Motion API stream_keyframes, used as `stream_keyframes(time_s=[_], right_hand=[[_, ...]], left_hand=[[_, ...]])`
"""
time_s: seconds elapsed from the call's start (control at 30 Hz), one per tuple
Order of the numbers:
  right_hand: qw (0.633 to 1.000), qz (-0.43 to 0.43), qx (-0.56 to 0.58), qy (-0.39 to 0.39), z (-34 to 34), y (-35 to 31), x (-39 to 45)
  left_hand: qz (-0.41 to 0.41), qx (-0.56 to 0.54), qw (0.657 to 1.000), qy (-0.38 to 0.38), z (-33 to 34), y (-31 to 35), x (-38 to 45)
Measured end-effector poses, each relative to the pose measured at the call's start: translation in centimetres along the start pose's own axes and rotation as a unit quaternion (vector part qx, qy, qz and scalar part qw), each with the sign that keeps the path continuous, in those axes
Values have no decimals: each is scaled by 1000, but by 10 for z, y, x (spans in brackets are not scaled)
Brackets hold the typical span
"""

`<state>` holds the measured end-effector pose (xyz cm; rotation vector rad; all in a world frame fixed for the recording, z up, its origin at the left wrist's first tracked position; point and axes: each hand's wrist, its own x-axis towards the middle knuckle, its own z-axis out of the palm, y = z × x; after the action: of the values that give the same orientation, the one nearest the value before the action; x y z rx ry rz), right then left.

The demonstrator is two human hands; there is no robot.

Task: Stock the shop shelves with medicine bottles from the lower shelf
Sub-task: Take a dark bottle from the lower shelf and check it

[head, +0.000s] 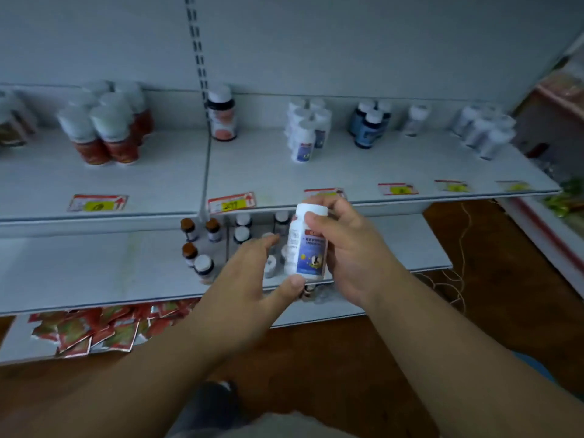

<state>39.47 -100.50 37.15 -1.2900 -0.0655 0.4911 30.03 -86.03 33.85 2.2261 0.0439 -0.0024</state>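
Note:
My right hand (350, 251) grips a white medicine bottle (305, 245) with a blue label, upright in front of the lower shelf (94, 273). My left hand (259, 273) is beside it with fingers spread; its thumb touches the bottle's base. Behind the hands, several small bottles (202, 245) stand on the lower shelf. The upper shelf (252, 172) carries a matching group of white bottles (305, 131), red-labelled bottles (104, 131), one dark bottle with a pink label (222, 113) and blue bottles (369, 123).
Price tags (230, 202) line the upper shelf's front edge. More white bottles (486, 131) stand at its far right. Red sachets (94, 330) lie heaped on the bottom shelf at left. A string (463, 248) hangs over the brown floor at right.

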Motion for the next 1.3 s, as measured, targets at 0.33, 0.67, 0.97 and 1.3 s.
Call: stream_keyframes(time_s=[0.33,0.67,0.97,1.3], right_hand=[[981,-71,-139,114,-47,-48,92],[905,-133,-397,71,-101,-73,198],[777,-242,-580,-37,-114,-60,282],[746,-270,-608,-29,-118,-45,289]], left_hand=[[90,78,991,-55,6,12,138],[59,193,979,20,17,10,233],[32,332,934,129,34,-6,287],[34,353,929,110,32,-17,295]])
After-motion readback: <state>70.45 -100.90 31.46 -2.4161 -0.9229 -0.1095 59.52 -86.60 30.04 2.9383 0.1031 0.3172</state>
